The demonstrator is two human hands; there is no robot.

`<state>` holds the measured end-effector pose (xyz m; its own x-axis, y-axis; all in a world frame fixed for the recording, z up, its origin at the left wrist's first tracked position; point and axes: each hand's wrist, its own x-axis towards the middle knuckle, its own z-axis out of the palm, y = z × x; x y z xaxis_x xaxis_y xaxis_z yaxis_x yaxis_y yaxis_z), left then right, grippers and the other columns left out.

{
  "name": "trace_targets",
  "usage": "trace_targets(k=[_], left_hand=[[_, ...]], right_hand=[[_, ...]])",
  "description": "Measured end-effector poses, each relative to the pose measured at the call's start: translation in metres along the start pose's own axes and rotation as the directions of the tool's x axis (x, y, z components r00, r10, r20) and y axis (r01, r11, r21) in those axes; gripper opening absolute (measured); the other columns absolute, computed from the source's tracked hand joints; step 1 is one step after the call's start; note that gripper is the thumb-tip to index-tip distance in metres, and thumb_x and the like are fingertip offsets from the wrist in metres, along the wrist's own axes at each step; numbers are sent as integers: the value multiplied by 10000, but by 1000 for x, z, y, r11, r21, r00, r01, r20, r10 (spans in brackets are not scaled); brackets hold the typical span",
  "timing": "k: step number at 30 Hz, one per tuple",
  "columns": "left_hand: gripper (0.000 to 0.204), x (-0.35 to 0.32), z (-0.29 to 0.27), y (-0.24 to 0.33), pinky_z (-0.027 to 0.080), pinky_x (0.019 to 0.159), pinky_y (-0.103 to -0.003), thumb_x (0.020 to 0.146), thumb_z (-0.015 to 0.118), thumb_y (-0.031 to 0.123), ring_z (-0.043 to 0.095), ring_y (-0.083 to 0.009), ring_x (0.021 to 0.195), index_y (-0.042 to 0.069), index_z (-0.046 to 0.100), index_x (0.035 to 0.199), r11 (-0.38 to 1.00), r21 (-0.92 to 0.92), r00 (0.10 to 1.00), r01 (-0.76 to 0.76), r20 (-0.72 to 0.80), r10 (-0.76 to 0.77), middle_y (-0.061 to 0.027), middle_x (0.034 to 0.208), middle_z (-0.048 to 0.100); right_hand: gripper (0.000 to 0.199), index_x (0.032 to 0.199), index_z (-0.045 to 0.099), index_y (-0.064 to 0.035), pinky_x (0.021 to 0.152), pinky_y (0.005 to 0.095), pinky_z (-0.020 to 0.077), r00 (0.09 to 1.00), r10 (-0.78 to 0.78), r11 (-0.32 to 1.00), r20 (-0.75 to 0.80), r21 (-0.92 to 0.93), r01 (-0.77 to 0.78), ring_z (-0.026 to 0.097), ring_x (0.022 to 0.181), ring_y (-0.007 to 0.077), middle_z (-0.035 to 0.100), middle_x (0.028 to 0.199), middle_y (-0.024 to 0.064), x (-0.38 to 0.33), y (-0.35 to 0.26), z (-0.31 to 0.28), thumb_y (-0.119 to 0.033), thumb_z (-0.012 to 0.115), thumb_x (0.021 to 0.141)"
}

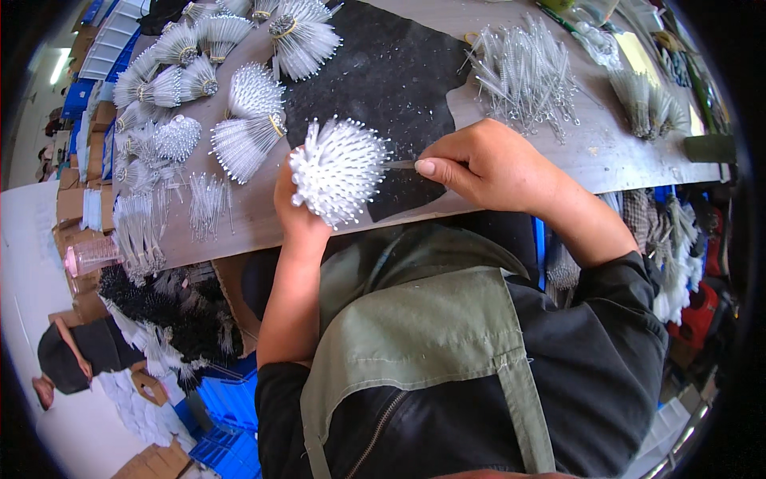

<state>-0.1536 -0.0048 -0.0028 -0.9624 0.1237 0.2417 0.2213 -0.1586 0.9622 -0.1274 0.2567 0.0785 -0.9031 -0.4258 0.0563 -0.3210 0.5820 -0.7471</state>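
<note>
My left hand [300, 225] is wrapped round a thick bundle of thin brushes [339, 172], its white-tipped ends fanned out toward me. Most of the fingers are hidden behind the bundle. On the other side, my right hand [491, 164] pinches a slim, pointed metal tool [401, 164]. The tool's tip reaches to the bundle's right edge; whether it touches cannot be made out. Beneath both hands lies a black mat [383, 76] dotted with small white bits.
Tied brush bundles [247, 120] crowd the table's left side. A loose pile of wire brushes [527, 76] lies at the far right, near more bundles [646, 104]. A pink-capped clear bottle [92, 257] is at the left edge. Blue crates [231, 415] stand below; another person [84, 355] is at lower left.
</note>
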Motion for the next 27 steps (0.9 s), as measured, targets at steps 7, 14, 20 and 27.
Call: trace_targets(k=[7,14,20,27], left_hand=[[345,3,2,3,452,953,-437,940,404,97,536,-290,1119,-28,405,1261,831,-485,963,271,130,-238,-176,1262,490],[357,7,6,5,466,922,-372,878,522,49,572,-241,1066,-29,461,1221,963,254,988,95,97,-123,-150,1177,565],[497,11,19,23,467,869,-317,718,671,-54,572,-170,1018,6,518,1187,883,461,925,89,292,-245,-93,1135,582],[479,-1,12,18,473,834,-309,684,727,15,597,-150,956,4,565,1135,914,250,900,321,220,-376,-51,1027,644]], right_hand=[[411,748,632,-5,571,418,445,999,25,985,37,172,-31,554,633,386,587,662,184,3,0,1,-375,537,900],[230,885,631,0,619,286,442,997,-47,908,-65,412,70,547,670,110,593,713,74,15,6,18,-229,631,864],[123,900,626,-3,669,221,439,976,-105,831,-189,522,190,525,747,51,606,783,32,29,8,29,-78,673,814],[254,934,647,-68,644,342,479,932,-303,913,-200,220,344,605,708,292,609,759,142,39,8,22,-58,683,682]])
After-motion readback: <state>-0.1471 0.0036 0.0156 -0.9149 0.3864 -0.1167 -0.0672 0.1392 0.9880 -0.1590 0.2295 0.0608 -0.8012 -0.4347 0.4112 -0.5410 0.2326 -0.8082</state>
